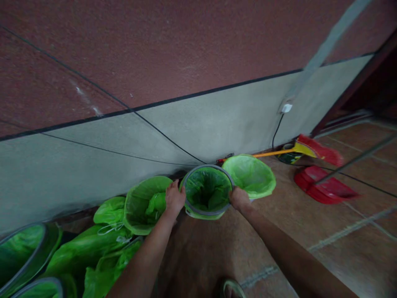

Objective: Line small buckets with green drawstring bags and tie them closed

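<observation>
Lined bin: left hand and right hand grasp its grey rim, apparently adjusting it; next move calls for even grip.

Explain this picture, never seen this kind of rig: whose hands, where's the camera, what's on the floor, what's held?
No robot here: a person's bare hands, filmed by a camera worn on the head, looking forward and down. The left hand and right hand are at opposite sides of a round grey-rimmed green-lined bin. Bright green plastic bags lie to the left on the brown tiled floor; a red plastic dustpan and a yellow-headed broom with red bristles are at right.
</observation>
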A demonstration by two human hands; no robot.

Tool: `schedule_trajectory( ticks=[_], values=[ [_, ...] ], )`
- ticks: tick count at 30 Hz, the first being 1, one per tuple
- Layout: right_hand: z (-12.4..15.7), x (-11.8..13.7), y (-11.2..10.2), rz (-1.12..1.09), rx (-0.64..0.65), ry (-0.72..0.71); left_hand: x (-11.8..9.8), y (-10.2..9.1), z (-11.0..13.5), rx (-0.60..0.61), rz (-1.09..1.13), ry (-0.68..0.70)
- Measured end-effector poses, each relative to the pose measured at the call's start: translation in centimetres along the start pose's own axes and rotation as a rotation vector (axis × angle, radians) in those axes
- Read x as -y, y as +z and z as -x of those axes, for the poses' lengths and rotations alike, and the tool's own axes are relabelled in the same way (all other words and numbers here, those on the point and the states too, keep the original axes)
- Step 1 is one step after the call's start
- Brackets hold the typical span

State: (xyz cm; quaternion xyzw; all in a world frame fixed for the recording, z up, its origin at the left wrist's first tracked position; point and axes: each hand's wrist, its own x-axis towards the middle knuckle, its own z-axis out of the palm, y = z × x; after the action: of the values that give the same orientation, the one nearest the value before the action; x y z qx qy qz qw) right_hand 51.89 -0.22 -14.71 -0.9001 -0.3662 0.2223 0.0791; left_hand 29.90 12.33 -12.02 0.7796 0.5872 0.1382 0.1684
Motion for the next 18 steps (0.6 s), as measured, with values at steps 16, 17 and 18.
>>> schedule_trajectory(
  ticks=[16, 17, 18],
  values=[
    [-0.3, 1.5, 2.5, 0.132, 0.047, -0.025, 0.0, 3.3, -2.6, 0.291, -0.362, 0.203],
    [-0.4, 1.4, 2.5, 0.140, 0.054, -0.035, -0.1, 3.3, -2.7, 0.298, -0.365, 0.209],
    [-0.5, 1.2, 2.5, 0.139, 0.065, -0.038, -0.2, 3.2, -2.7, 0.306, -0.368, 0.212]
  ],
)
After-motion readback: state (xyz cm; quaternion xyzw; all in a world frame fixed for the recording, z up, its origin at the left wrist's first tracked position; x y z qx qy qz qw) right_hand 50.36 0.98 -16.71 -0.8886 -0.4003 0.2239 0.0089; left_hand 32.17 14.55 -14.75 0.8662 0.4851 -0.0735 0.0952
